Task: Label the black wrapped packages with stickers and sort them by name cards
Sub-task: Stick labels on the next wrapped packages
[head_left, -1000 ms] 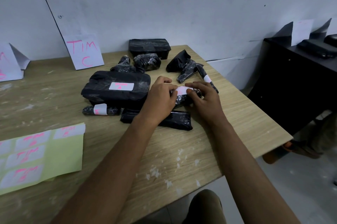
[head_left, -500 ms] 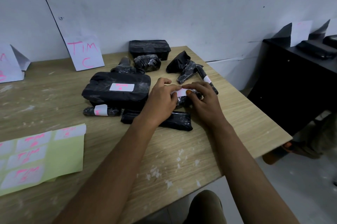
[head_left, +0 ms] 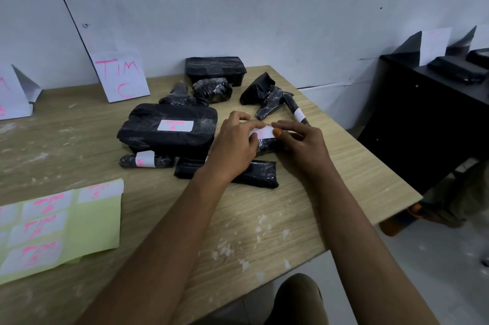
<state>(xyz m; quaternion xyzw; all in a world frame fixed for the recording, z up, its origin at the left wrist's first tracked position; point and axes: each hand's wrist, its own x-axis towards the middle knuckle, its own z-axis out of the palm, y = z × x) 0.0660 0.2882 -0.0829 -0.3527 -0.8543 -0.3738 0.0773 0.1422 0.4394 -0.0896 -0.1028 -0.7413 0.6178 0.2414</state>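
Observation:
Between my hands lies a small black wrapped package (head_left: 267,145) with a white sticker (head_left: 263,132) across its top. My left hand (head_left: 234,146) grips its left end, fingertips on the sticker. My right hand (head_left: 301,146) curls round its right end, an orange-nailed fingertip pressing the sticker's edge. A large black package (head_left: 169,136) with a pink-lettered sticker lies to the left, with a thin stickered roll (head_left: 145,162) in front of it. Another flat package (head_left: 260,175) lies under my left wrist. A "TIM C" name card (head_left: 120,76) leans on the wall.
Several more black packages (head_left: 215,70) sit at the table's back, one thin roll (head_left: 297,113) with a sticker. A green sticker sheet (head_left: 53,224) lies at front left, another card (head_left: 10,94) far left. A black cabinet (head_left: 423,118) with a card and packages stands to the right.
Both hands stay on the small package. My right fingertip has slid a little along the sticker; the left fingers shifted slightly over it.

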